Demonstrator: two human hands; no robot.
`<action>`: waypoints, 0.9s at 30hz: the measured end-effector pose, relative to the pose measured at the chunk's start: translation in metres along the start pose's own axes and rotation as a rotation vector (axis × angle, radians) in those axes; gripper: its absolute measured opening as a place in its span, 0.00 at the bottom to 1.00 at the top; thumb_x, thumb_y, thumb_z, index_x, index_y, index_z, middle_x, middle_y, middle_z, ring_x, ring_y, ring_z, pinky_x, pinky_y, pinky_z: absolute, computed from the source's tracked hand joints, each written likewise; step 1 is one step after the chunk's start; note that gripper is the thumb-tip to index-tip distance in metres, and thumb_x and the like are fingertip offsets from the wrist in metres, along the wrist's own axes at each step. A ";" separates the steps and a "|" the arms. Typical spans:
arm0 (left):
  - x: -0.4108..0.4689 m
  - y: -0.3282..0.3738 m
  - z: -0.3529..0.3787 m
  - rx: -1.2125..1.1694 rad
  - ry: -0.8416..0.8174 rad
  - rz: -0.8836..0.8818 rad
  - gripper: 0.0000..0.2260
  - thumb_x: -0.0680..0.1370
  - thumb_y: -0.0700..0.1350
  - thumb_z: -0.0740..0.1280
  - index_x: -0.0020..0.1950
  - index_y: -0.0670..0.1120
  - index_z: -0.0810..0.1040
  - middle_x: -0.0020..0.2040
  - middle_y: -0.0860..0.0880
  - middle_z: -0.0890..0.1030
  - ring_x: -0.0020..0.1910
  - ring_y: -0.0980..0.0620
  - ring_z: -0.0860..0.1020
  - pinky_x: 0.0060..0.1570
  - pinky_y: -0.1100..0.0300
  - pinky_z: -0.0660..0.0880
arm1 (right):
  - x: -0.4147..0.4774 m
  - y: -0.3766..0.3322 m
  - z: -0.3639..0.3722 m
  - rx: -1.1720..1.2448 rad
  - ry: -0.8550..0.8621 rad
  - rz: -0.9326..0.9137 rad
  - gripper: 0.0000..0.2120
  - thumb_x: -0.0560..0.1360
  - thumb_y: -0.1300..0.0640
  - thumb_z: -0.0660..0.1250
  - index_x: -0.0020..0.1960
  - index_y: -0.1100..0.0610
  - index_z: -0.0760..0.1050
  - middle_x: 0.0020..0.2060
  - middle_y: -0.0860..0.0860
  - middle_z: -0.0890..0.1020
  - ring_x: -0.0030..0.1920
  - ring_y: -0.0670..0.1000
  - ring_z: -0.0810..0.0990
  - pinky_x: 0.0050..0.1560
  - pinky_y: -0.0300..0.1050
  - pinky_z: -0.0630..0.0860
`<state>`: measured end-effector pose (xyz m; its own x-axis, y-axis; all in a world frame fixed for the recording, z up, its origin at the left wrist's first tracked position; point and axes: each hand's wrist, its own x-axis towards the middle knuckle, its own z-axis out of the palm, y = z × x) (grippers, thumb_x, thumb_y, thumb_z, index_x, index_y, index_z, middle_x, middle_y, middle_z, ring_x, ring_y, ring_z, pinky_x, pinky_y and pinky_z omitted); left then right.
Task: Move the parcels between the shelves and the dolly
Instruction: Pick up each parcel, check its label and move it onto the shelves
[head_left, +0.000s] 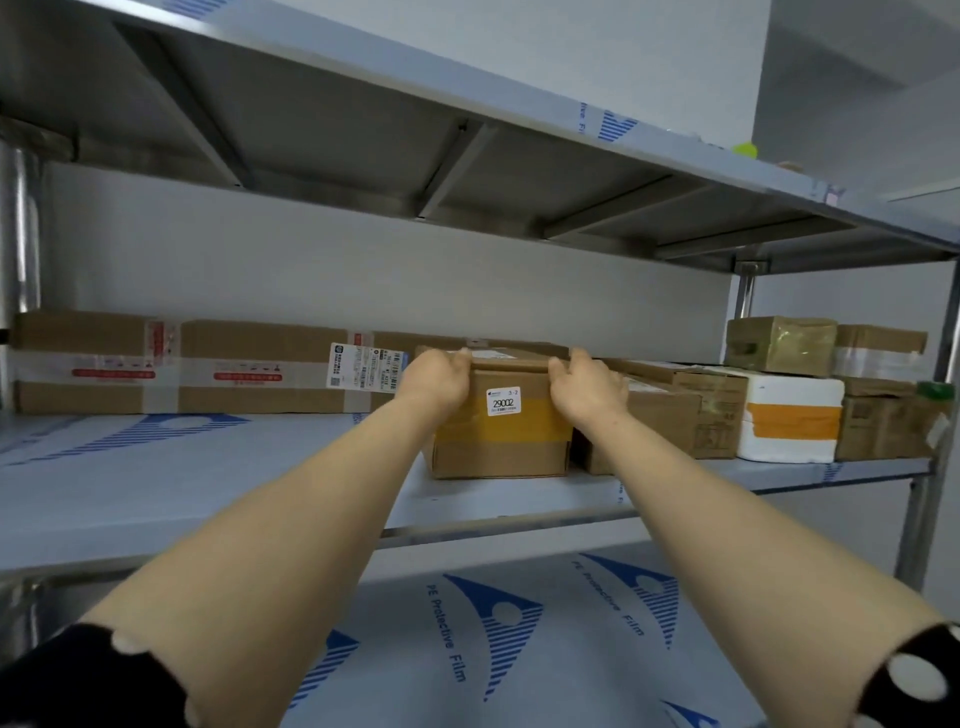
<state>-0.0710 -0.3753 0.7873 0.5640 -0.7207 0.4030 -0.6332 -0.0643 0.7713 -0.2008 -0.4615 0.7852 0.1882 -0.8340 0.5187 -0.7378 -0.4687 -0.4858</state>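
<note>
Both hands grip one parcel (501, 415): left hand (434, 379), right hand (587, 389), fingers curled over its top corners. It stands near the shelf (208, 499) front edge, long axis running back toward the wall.

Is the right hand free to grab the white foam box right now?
Probably not yet: the right hand grips the labelled box with the left hand, though nothing blocks the foam box.

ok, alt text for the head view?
Left hand and right hand grip the top edge of a cardboard box labelled 29002 on a steel shelf. A long taped carton lies behind it to the left; a white foam box stands further right.
</note>
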 end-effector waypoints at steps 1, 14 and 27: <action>0.002 0.000 -0.001 -0.045 0.033 -0.027 0.20 0.84 0.52 0.53 0.59 0.36 0.73 0.50 0.40 0.77 0.53 0.41 0.76 0.50 0.54 0.71 | 0.000 -0.001 -0.001 0.079 0.035 0.017 0.23 0.82 0.46 0.49 0.70 0.59 0.66 0.65 0.59 0.73 0.66 0.60 0.69 0.68 0.54 0.64; -0.029 0.005 -0.047 -0.362 0.221 -0.303 0.08 0.78 0.46 0.67 0.46 0.45 0.70 0.47 0.44 0.77 0.46 0.46 0.77 0.40 0.56 0.75 | -0.009 -0.015 -0.010 0.899 -0.234 0.184 0.09 0.78 0.54 0.65 0.53 0.58 0.72 0.47 0.55 0.78 0.50 0.56 0.77 0.55 0.51 0.77; -0.195 -0.012 -0.110 -0.311 0.563 -0.495 0.21 0.71 0.42 0.75 0.59 0.42 0.71 0.49 0.45 0.78 0.49 0.47 0.79 0.52 0.51 0.78 | -0.137 -0.036 -0.017 1.122 -0.663 -0.182 0.09 0.74 0.61 0.69 0.54 0.56 0.77 0.48 0.52 0.82 0.46 0.49 0.78 0.41 0.41 0.74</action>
<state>-0.1150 -0.1580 0.7542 0.9747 -0.1984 0.1029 -0.1110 -0.0301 0.9934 -0.2110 -0.3252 0.7434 0.7446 -0.5664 0.3532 0.2077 -0.3063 -0.9290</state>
